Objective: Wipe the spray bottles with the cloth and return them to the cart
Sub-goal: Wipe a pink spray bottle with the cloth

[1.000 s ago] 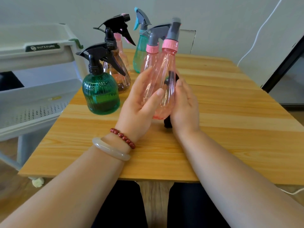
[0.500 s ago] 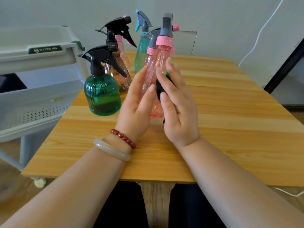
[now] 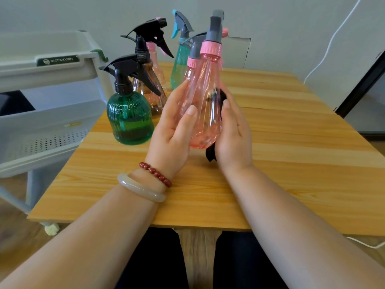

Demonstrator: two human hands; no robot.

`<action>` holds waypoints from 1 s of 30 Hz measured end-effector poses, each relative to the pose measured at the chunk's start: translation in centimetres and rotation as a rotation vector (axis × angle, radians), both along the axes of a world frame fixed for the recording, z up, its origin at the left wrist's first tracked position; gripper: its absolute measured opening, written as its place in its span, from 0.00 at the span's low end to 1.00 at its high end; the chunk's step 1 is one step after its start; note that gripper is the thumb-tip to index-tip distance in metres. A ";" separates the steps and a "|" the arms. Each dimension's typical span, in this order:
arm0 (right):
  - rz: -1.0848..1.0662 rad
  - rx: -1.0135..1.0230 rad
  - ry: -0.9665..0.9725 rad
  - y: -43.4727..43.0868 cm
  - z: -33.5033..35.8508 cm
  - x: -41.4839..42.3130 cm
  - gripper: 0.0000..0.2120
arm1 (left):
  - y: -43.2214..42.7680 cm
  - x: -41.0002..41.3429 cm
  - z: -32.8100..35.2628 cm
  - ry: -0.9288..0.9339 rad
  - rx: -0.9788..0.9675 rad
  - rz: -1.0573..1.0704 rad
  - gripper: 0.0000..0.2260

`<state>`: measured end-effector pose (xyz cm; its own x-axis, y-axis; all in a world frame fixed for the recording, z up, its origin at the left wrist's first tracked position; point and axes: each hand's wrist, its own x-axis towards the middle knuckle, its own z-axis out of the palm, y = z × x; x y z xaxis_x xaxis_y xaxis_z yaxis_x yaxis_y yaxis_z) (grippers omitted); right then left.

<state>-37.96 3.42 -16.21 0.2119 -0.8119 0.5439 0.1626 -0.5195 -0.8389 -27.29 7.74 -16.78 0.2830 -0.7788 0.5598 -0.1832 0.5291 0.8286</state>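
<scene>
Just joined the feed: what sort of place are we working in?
Probably an indoor room, home or small office: a wooden table by a white wall, with a grey plastic cart beside it.

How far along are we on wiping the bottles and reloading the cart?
Done: no bottle visible on the cart. In hand: the left hand holds the pink bottle while the right hand presses the dark cloth against it. Left: the green bottle, amber bottle, teal bottle and others stand on the table.
</scene>
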 end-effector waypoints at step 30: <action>-0.109 -0.582 0.250 0.6 -0.1 -0.5 0.19 | 0.0 0.1 0.3 -0.011 -0.094 0.007 0.24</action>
<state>-38.43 3.98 -16.36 0.3223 -0.4228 0.8470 -0.0811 -0.9037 -0.4203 -27.18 7.69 -16.52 0.2816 -0.7206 0.6336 -0.1965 0.6031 0.7731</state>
